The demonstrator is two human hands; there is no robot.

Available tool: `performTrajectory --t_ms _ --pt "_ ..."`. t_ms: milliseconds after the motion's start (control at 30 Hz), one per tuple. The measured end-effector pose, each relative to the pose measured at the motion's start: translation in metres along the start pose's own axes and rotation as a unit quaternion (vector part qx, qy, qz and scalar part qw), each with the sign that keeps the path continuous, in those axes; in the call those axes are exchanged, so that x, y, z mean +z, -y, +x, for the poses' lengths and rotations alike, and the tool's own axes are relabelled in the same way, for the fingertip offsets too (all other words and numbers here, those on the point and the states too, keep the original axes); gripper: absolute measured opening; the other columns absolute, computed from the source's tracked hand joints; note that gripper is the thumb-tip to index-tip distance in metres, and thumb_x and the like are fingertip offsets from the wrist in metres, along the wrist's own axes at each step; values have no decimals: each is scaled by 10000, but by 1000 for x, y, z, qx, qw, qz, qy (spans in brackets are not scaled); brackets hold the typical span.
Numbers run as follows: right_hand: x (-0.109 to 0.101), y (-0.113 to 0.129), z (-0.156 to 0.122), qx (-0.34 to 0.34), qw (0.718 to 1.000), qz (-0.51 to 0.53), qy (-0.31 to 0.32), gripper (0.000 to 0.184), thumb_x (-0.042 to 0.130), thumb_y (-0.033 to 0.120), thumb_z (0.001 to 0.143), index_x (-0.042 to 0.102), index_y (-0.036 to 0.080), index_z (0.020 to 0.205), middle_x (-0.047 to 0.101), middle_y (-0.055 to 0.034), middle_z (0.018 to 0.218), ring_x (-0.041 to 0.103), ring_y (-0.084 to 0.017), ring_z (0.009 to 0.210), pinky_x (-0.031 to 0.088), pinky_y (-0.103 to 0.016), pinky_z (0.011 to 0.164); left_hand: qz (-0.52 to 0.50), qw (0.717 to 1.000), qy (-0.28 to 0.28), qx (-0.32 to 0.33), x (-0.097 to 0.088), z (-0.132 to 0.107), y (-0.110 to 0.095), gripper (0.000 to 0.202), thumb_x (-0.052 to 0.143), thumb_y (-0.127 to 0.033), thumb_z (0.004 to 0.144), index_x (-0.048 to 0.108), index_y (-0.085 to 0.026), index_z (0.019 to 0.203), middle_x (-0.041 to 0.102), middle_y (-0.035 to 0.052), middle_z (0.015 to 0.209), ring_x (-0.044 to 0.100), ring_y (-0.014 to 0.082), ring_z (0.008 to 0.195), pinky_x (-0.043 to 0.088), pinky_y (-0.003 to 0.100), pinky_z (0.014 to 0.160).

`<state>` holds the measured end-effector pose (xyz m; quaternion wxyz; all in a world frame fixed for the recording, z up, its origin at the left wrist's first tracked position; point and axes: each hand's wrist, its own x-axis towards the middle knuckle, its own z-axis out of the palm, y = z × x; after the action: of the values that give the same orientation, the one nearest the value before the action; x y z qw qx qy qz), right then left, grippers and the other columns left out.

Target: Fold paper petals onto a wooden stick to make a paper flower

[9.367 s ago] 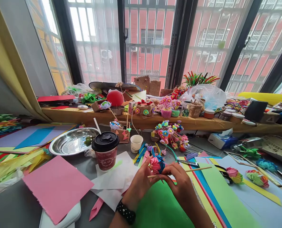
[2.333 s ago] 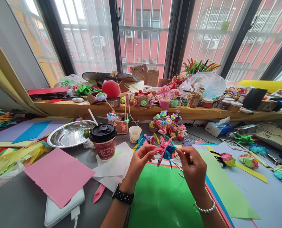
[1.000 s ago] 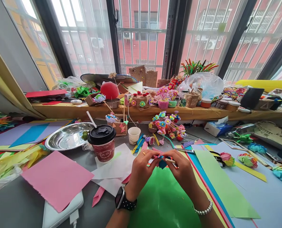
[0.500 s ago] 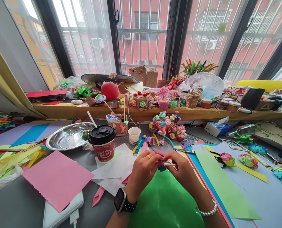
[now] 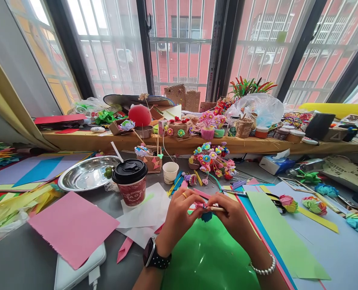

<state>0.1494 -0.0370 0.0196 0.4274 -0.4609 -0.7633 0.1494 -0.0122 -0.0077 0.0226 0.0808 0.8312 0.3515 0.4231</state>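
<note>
Over a shiny green surface (image 5: pixel 209 257), my two hands meet at a small folded paper piece (image 5: pixel 207 216), blue with some pink. My left hand (image 5: pixel 180 211), with a ring and a watch, pinches its pink part between thumb and forefinger. My right hand (image 5: pixel 231 213), wearing a beaded bracelet, closes its fingertips on the paper's other side. A thin pale wooden stick (image 5: pixel 218 209) lies in the right fingers too. The fingers hide much of the paper. Folded pink paper strips (image 5: pixel 125 249) and white sheets (image 5: pixel 145 219) lie left of my left hand.
A lidded drink cup (image 5: pixel 131 183) with a straw stands by a metal plate (image 5: pixel 76 177). Behind my hands are a paper cup (image 5: pixel 170 172) and crocheted flowers (image 5: pixel 209 157). Pink paper (image 5: pixel 73 229) covers part of a white power bank (image 5: pixel 76 270). Green paper (image 5: pixel 284 233) lies right.
My left fingers have opened out a little and lifted slightly, so more of the pink and blue paper shows. My left wrist has turned a bit; the right hand has barely shifted.
</note>
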Motion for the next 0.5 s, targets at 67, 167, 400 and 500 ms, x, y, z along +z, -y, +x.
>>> performTrajectory --t_ms 67,167,400,500 --pt "-1 1 0 -5 1000 10 -4 109 478 139 778 560 202 743 582 -6 723 548 -151 699 411 -240 610 -9 1000 -14 5 -2 1 -2 16 611 -187 693 615 -198 703 635 13 710 513 175 758 406 313 723" --pt "-3 1 -1 6 1000 21 -5 105 464 157 779 555 191 740 579 -12 708 537 -145 660 406 -236 590 -23 999 -28 4 -5 1 -6 26 612 -206 695 610 -200 719 636 13 721 513 175 759 400 315 725" --pt "-5 5 0 58 996 64 32 92 455 140 749 538 176 732 569 2 662 472 -108 545 339 -203 491 -137 987 45 -66 -9 2 -3 144 628 -320 676 591 -190 728 607 30 802 507 180 830 378 315 780" --pt "-5 6 1 76 992 74 67 78 481 208 766 529 169 717 513 23 601 390 -86 487 273 -198 445 -201 964 120 -123 -8 2 1 152 628 -317 667 585 -175 700 593 18 775 514 166 785 385 281 727"
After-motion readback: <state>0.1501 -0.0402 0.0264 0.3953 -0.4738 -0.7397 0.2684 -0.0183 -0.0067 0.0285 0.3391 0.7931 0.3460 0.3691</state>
